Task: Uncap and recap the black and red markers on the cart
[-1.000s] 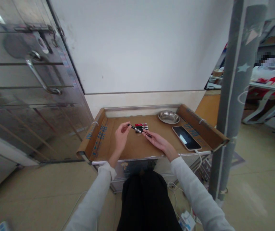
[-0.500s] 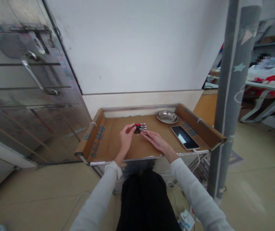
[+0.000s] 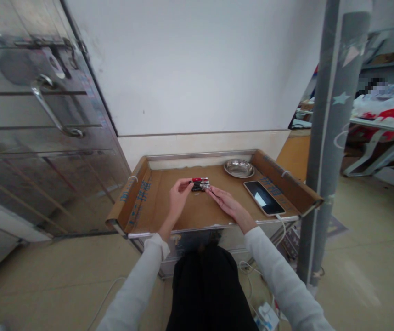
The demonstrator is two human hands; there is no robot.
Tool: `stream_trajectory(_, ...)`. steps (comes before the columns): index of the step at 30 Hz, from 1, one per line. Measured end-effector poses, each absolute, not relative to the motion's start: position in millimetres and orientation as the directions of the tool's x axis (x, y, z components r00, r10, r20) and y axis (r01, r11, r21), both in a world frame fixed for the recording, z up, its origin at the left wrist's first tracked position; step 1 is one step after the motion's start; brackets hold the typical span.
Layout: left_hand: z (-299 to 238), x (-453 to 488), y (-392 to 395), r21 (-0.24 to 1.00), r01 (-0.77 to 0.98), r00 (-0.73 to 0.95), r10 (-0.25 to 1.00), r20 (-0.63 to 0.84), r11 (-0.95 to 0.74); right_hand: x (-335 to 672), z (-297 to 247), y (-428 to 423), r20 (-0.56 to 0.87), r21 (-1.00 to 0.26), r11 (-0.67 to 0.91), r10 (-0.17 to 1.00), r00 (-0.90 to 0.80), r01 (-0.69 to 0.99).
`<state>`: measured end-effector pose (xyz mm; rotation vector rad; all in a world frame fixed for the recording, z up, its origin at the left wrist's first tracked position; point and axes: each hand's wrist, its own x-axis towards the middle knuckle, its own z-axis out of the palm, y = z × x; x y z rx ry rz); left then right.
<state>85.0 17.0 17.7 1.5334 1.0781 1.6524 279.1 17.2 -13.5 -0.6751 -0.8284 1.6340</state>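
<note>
A small row of slim pieces (image 3: 201, 184), one red and several black with silvery right ends, is between my hands over the cardboard-lined table (image 3: 162, 202). My left hand (image 3: 179, 194) is closed in a pinch at the row's left end, thumb and forefinger on the pieces. At the silvery ends are the fingertips of my right hand (image 3: 227, 202), its fingers pressed together. Something thin shows at those fingertips, too small to name. Whether the row rests on the cardboard or is held just above it, I cannot tell.
A round metal dish (image 3: 239, 168) sits at the back right. In front of it lies a phone (image 3: 264, 197) with a white cable (image 3: 282, 230) hanging over the edge. Folded cardboard sides (image 3: 288, 181) border the table. A grey pillar (image 3: 331, 138) stands to the right.
My left hand has shifted slightly left, and more of the black pieces shows. My right fingertips have moved slightly to the right along the silvery ends.
</note>
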Motion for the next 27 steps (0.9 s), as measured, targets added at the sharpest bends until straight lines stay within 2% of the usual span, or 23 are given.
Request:
stream_trajectory(3, 6, 69, 17, 0.907, 0.082, -0.106, 0.901, 0.42, -0.413, 287, -13, 16, -0.009, -0.84, -0.114, 0.981, -0.196, -0.531)
stream_trajectory(7, -6, 60, 17, 0.916, 0.218, 0.148, 0.94, 0.309, -0.335, 291, -13, 14, 0.063, -0.898, 0.036, 0.997, -0.049, -0.438)
stream_trajectory(9, -9, 64, 19, 0.863, 0.342, 0.243, 0.922, 0.3, -0.371, 287, -13, 14, 0.16, -0.942, 0.155, 0.987, 0.007, -0.297)
stream_trajectory(11, -10, 71, 23, 0.754, 0.48, 0.284, 0.893, 0.351, -0.449, 280, -14, 16, 0.272, -0.957, 0.269, 0.962, -0.008, -0.11)
stream_trajectory(14, -11, 77, 31, 0.563, 0.635, 0.302, 0.841, 0.449, -0.529, 266, -15, 20, 0.386, -0.902, 0.407, 0.91, -0.15, 0.147)
stream_trajectory(16, -11, 76, 34, 0.508, 0.677, 0.291, 0.827, 0.48, -0.533, 258, -16, 22, 0.409, -0.831, 0.48, 0.87, -0.275, 0.28)
stream_trajectory(20, -10, 69, 24, 0.537, 0.62, 0.34, 0.812, 0.474, -0.572, 257, -16, 19, 0.437, -0.726, 0.573, 0.811, -0.388, 0.38)
stream_trajectory(24, -7, 67, 12, 0.586, 0.558, 0.423, 0.809, 0.408, -0.588, 274, -19, 12, 0.502, -0.637, 0.597, 0.801, -0.326, 0.488)
stream_trajectory(27, -9, 73, 13, 0.571, 0.574, 0.443, 0.809, 0.387, -0.587, 282, -22, 12, 0.486, -0.583, 0.556, 0.823, -0.295, 0.592)
